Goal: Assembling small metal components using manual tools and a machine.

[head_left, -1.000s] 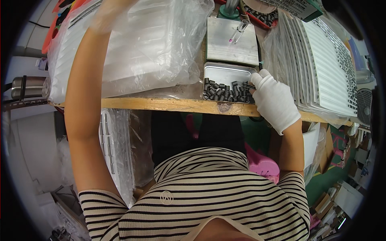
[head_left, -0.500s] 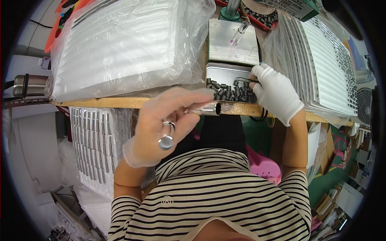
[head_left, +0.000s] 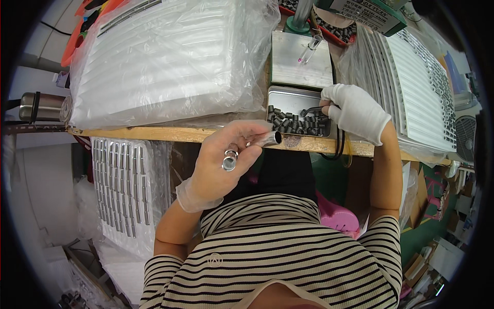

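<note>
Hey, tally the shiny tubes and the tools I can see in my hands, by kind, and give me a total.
Shiny tubes in the left hand: 2
Thin dark tool in the right hand: 1
Total: 3

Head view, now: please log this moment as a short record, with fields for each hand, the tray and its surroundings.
Left hand: translucent-gloved; holds two shiny metal tubes, pointing different ways
Right hand: white-gloved; grip on dark tweezers; contact with cylinders unclear
Tray: metal, near the wooden table edge; holds short dark cylinders
Behind tray: flat metal block
Left: plastic-wrapped white stack
Right: stacked white ridged sheets
</note>
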`<state>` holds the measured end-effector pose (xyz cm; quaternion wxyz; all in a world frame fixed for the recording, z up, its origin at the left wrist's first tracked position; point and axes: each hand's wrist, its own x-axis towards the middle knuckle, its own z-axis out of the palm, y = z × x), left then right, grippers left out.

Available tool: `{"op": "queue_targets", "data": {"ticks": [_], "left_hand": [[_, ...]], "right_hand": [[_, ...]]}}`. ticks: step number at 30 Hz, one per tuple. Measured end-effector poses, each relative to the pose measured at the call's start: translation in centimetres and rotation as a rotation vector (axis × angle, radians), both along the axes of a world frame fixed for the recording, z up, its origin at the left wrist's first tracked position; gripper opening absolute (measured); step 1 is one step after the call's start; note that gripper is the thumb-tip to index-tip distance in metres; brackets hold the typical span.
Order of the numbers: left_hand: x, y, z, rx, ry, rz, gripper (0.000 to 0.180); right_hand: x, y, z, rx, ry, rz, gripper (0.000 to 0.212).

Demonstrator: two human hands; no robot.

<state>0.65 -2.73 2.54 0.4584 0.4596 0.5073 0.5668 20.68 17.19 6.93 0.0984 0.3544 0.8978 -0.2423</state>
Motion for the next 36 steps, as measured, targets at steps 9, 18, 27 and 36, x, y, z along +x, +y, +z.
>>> {"op": "queue_targets", "data": {"ticks": [9, 18, 27, 36], "left_hand": [[1.4, 2.5, 0.0, 0.027, 0.089, 0.073, 0.027], [3.4, 4.1, 1.4, 0.078, -0.048, -0.032, 0.026], [3.9, 6.0, 0.5, 0.005, -0.089, -0.075, 0.031], [3.1, 6.6, 2.2, 0.012, -0.391, -0.136, 0.027]], "right_hand": [[1.9, -4.0, 2.5, -0.092, 0.681, -0.112, 0.012], [3.3, -4.6, 4.1, 0.103, 0.680, 0.054, 0.013], [8.1, -1.8, 6.8, 0.272, 0.453, -0.128, 0.016], [30.0, 15.5, 1.7, 1.005, 0.094, -0.532, 0.030]]}}
